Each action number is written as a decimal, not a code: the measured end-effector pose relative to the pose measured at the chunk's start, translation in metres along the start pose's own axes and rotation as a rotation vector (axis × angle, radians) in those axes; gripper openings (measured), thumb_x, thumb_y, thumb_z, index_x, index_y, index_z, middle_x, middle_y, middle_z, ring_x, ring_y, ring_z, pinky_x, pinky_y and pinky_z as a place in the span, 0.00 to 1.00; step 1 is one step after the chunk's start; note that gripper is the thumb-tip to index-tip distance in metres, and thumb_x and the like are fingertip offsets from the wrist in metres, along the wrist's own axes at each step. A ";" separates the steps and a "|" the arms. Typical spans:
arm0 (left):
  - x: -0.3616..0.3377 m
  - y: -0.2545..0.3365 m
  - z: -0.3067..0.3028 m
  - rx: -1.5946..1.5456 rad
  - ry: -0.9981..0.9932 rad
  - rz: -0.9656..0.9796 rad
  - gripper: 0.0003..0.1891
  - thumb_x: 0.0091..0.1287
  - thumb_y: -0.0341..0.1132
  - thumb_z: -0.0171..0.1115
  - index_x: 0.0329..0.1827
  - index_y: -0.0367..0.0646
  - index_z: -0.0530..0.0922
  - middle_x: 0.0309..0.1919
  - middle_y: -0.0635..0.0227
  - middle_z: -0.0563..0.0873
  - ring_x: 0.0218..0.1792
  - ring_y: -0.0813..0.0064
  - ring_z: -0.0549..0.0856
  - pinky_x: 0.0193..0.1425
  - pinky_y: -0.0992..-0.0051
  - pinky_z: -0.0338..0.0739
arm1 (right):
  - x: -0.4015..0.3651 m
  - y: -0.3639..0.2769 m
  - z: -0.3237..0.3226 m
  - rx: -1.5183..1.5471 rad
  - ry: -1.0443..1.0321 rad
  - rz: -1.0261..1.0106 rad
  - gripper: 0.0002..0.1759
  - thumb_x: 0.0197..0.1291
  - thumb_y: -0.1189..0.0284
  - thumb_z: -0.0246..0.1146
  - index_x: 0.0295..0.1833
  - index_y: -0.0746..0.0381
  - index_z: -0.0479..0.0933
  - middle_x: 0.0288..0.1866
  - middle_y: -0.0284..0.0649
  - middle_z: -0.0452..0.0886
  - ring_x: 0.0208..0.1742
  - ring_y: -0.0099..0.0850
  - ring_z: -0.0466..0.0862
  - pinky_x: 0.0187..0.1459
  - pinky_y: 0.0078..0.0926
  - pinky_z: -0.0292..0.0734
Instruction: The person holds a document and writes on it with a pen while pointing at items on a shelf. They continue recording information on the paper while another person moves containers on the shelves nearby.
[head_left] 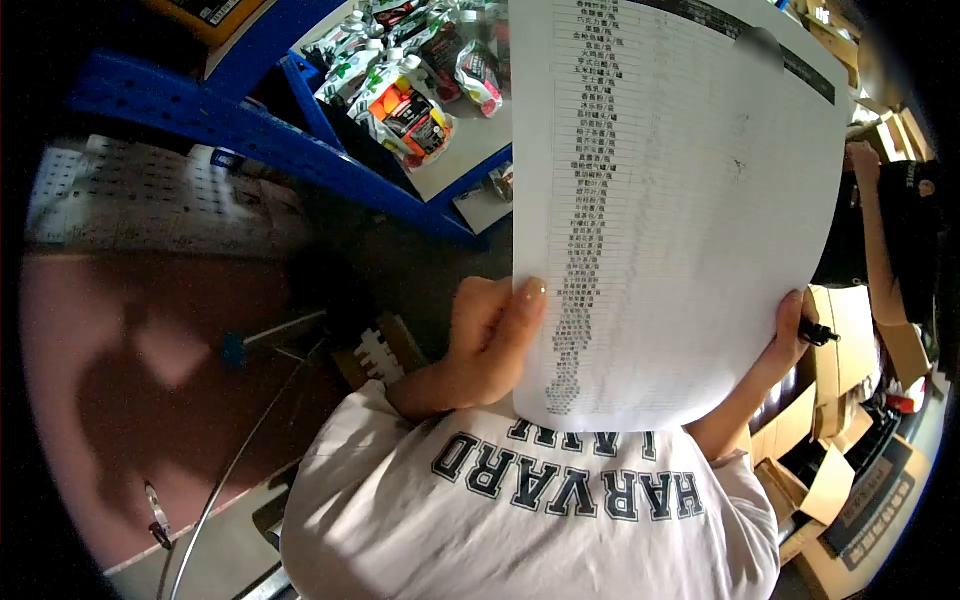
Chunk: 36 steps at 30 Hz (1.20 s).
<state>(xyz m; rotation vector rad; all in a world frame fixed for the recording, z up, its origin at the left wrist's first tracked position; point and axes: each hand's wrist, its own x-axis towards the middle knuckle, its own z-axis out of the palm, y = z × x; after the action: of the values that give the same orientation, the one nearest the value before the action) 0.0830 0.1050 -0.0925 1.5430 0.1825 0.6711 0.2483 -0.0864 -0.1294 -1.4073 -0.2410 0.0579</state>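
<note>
A printed sheet of paper (690, 220) is held up in front of my chest, with a long list of small lines down its left side and a dark header row along the top. My left hand (490, 335) is closed on the sheet's left edge, thumb on the front. On the opposite edge, my right hand (785, 335) grips the paper, its fingers partly hidden behind it. A black pen (820, 332) sticks out from that right hand. A blurred grey spot covers part of the sheet's top.
Blue metal shelving (330, 165) at upper left carries several spouted pouches (410, 115). Opened cardboard boxes (840, 340) crowd the right side, near another person's arm (880, 240) and dark clothing. A reddish-brown surface (130, 400) and a thin cable (235, 465) lie at left.
</note>
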 end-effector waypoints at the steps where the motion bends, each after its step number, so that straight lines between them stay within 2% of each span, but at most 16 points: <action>1: -0.001 0.002 0.004 -0.003 0.016 0.002 0.19 0.66 0.37 0.42 0.17 0.38 0.66 0.07 0.75 0.65 0.08 0.88 0.59 0.12 0.82 0.49 | -0.001 0.000 -0.002 0.000 0.017 -0.007 0.11 0.54 0.65 0.51 0.27 0.61 0.68 0.21 0.37 0.74 0.17 0.22 0.74 0.24 0.15 0.69; 5: -0.007 0.003 0.007 0.048 0.006 0.055 0.19 0.65 0.37 0.43 0.15 0.38 0.64 0.06 0.74 0.65 0.08 0.87 0.59 0.12 0.80 0.50 | -0.006 0.006 -0.012 -0.026 0.067 -0.016 0.10 0.54 0.65 0.51 0.27 0.60 0.68 0.19 0.36 0.73 0.15 0.22 0.72 0.22 0.15 0.68; 8: -0.014 0.002 0.008 0.128 0.058 0.048 0.20 0.65 0.36 0.43 0.13 0.39 0.62 0.06 0.72 0.64 0.08 0.86 0.59 0.12 0.79 0.50 | -0.003 0.012 -0.030 -0.029 -0.078 -0.035 0.11 0.55 0.64 0.51 0.28 0.61 0.68 0.21 0.34 0.73 0.17 0.20 0.72 0.23 0.14 0.66; 11: -0.027 -0.003 0.010 0.193 0.068 0.072 0.20 0.64 0.36 0.44 0.12 0.40 0.62 0.06 0.74 0.63 0.09 0.85 0.59 0.12 0.79 0.50 | -0.006 0.010 -0.029 -0.005 0.041 -0.090 0.14 0.51 0.67 0.58 0.19 0.60 0.64 0.16 0.26 0.61 0.17 0.15 0.58 0.21 0.13 0.50; 12: -0.031 -0.007 0.012 0.222 0.077 0.089 0.20 0.64 0.36 0.44 0.12 0.41 0.62 0.06 0.75 0.63 0.09 0.85 0.59 0.13 0.79 0.51 | -0.008 0.009 -0.026 0.102 0.135 -0.006 0.14 0.50 0.69 0.59 0.19 0.59 0.63 0.17 0.25 0.60 0.19 0.14 0.58 0.22 0.12 0.50; 13: -0.039 -0.013 0.013 0.286 0.062 0.031 0.20 0.63 0.36 0.45 0.12 0.41 0.62 0.07 0.76 0.63 0.10 0.85 0.59 0.13 0.79 0.51 | -0.009 0.011 -0.019 0.131 0.197 -0.025 0.13 0.51 0.72 0.58 0.18 0.59 0.63 0.18 0.24 0.61 0.20 0.14 0.57 0.23 0.12 0.49; 16: -0.046 -0.017 0.019 0.404 0.030 -0.166 0.20 0.62 0.38 0.48 0.11 0.42 0.62 0.08 0.79 0.61 0.13 0.87 0.60 0.16 0.81 0.52 | -0.004 0.012 -0.030 0.022 0.006 -0.054 0.16 0.50 0.71 0.58 0.15 0.59 0.62 0.16 0.24 0.61 0.19 0.14 0.58 0.21 0.13 0.49; 19: -0.037 -0.004 0.019 0.144 0.002 -0.442 0.19 0.62 0.40 0.49 0.15 0.40 0.67 0.10 0.79 0.64 0.14 0.86 0.62 0.17 0.81 0.54 | -0.001 -0.006 -0.026 -0.023 -0.078 0.027 0.15 0.51 0.70 0.57 0.16 0.61 0.65 0.15 0.23 0.61 0.18 0.14 0.58 0.20 0.14 0.51; 21: -0.045 -0.015 0.016 0.056 0.089 -0.476 0.15 0.61 0.42 0.50 0.28 0.36 0.71 0.20 0.73 0.73 0.23 0.84 0.69 0.26 0.80 0.64 | -0.006 -0.025 -0.009 0.032 -0.083 0.066 0.13 0.51 0.70 0.57 0.18 0.63 0.67 0.15 0.23 0.63 0.18 0.14 0.59 0.21 0.14 0.53; 23: -0.046 -0.004 0.023 -0.204 0.212 -0.543 0.18 0.60 0.44 0.53 0.37 0.34 0.71 0.29 0.67 0.76 0.30 0.81 0.71 0.33 0.79 0.66 | -0.005 -0.020 -0.011 0.040 -0.098 0.066 0.13 0.51 0.68 0.59 0.20 0.64 0.70 0.16 0.24 0.65 0.19 0.14 0.61 0.21 0.13 0.54; 25: -0.050 -0.004 0.023 -0.150 0.240 -0.581 0.22 0.58 0.44 0.55 0.44 0.31 0.68 0.36 0.63 0.75 0.34 0.78 0.72 0.37 0.78 0.67 | 0.001 -0.003 -0.012 0.129 -0.148 0.044 0.13 0.51 0.69 0.60 0.20 0.65 0.71 0.17 0.24 0.66 0.20 0.15 0.62 0.22 0.13 0.55; 29: -0.054 -0.021 0.017 -0.050 0.231 -0.612 0.19 0.57 0.41 0.57 0.40 0.31 0.69 0.33 0.63 0.76 0.34 0.77 0.73 0.38 0.77 0.68 | 0.004 -0.014 -0.006 0.117 -0.167 0.027 0.12 0.50 0.70 0.60 0.21 0.66 0.72 0.18 0.25 0.68 0.22 0.15 0.64 0.24 0.13 0.58; 30: -0.048 -0.013 0.008 0.063 0.063 -0.679 0.18 0.57 0.42 0.58 0.39 0.34 0.70 0.32 0.65 0.76 0.33 0.78 0.72 0.36 0.77 0.68 | 0.005 -0.017 -0.007 0.091 -0.165 0.024 0.12 0.50 0.70 0.60 0.21 0.66 0.71 0.19 0.26 0.68 0.22 0.15 0.64 0.24 0.13 0.57; 31: -0.051 -0.010 0.019 0.067 0.298 -0.645 0.16 0.57 0.42 0.58 0.36 0.36 0.72 0.30 0.67 0.76 0.30 0.78 0.72 0.34 0.76 0.68 | 0.006 -0.019 -0.006 0.066 -0.165 0.030 0.12 0.50 0.69 0.60 0.21 0.66 0.71 0.19 0.26 0.68 0.22 0.16 0.64 0.24 0.13 0.57; 33: -0.053 -0.018 0.015 0.064 0.267 -0.563 0.14 0.56 0.41 0.59 0.32 0.37 0.73 0.27 0.65 0.75 0.29 0.77 0.72 0.32 0.76 0.67 | 0.007 -0.018 -0.005 0.057 -0.126 -0.107 0.12 0.50 0.68 0.60 0.22 0.65 0.71 0.18 0.25 0.67 0.21 0.16 0.63 0.24 0.13 0.56; 36: -0.055 -0.019 0.010 0.283 0.169 -0.361 0.15 0.57 0.41 0.59 0.32 0.35 0.72 0.22 0.63 0.74 0.23 0.77 0.70 0.26 0.75 0.66 | 0.007 -0.011 -0.010 0.063 -0.092 -0.046 0.13 0.51 0.67 0.59 0.22 0.65 0.70 0.18 0.24 0.66 0.20 0.14 0.61 0.22 0.12 0.53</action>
<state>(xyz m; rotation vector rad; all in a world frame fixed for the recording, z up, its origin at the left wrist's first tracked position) 0.0490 0.0713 -0.1262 1.6639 0.6914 0.5003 0.2563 -0.0969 -0.1187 -1.3371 -0.3453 0.0921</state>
